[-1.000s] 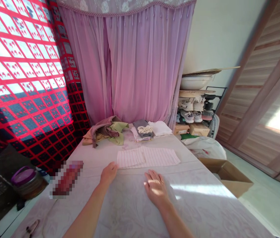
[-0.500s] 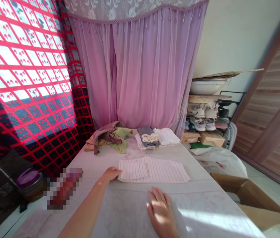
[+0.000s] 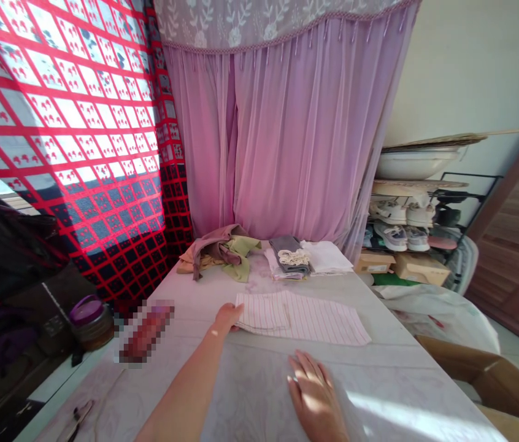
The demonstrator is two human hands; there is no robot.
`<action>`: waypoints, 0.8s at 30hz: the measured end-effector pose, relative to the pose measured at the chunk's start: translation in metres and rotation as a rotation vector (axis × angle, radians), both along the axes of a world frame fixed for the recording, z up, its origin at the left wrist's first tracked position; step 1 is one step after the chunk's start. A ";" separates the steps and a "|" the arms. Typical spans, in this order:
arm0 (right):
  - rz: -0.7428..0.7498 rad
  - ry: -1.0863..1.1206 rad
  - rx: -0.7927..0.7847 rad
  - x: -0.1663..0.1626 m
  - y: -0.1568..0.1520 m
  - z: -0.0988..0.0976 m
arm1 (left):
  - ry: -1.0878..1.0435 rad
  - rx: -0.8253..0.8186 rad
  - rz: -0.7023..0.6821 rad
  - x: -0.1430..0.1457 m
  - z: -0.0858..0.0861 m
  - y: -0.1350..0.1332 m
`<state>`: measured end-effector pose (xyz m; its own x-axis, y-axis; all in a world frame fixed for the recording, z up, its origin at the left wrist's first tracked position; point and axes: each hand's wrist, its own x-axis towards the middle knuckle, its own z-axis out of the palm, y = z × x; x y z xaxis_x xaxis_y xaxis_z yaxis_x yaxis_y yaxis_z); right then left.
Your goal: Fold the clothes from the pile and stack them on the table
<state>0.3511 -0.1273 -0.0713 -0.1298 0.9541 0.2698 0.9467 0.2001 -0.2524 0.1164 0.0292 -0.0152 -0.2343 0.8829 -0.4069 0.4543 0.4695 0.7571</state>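
A white garment with thin pink stripes (image 3: 328, 318) lies flat on the pale tabletop (image 3: 250, 374), its left part folded over on itself. At that folded left edge my left hand (image 3: 229, 315) is closed, thumb and fingers pinching the cloth. My right hand (image 3: 315, 393) rests palm down on the cover nearer to me, fingers stretched out, holding nothing and apart from the garment. Behind the garment sit a folded grey cloth (image 3: 288, 245) with a cream ruffled band (image 3: 293, 257) on top and a folded white cloth (image 3: 328, 256).
A loose heap of brown and green clothes (image 3: 222, 252) lies at the far left. A blurred red item (image 3: 146, 334) is near the left edge. On the right stand an open cardboard box (image 3: 480, 383) and a shoe rack (image 3: 407, 215). Purple curtains (image 3: 287, 141) hang behind.
My view has turned a little to the left, so everything appears shifted right. My left hand keeps its pinch on the garment's left edge, and my right hand stays flat.
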 end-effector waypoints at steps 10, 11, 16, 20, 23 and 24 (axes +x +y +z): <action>-0.022 0.014 0.006 -0.002 0.002 0.000 | 0.168 0.111 -0.030 -0.035 0.001 -0.015; -0.025 0.018 0.005 -0.003 0.005 0.002 | 0.174 0.117 -0.027 -0.042 0.002 -0.018; 0.021 0.035 -0.059 -0.020 0.032 0.019 | 0.194 0.142 0.004 -0.079 0.004 -0.036; 0.095 0.062 -0.084 -0.051 0.058 0.035 | 0.182 0.144 0.026 -0.101 0.007 -0.047; 0.218 0.063 -0.065 -0.073 0.072 0.040 | 0.135 0.140 0.025 -0.107 0.009 -0.050; 0.248 0.060 -0.067 -0.079 0.076 0.040 | 0.113 0.138 0.022 -0.107 0.009 -0.050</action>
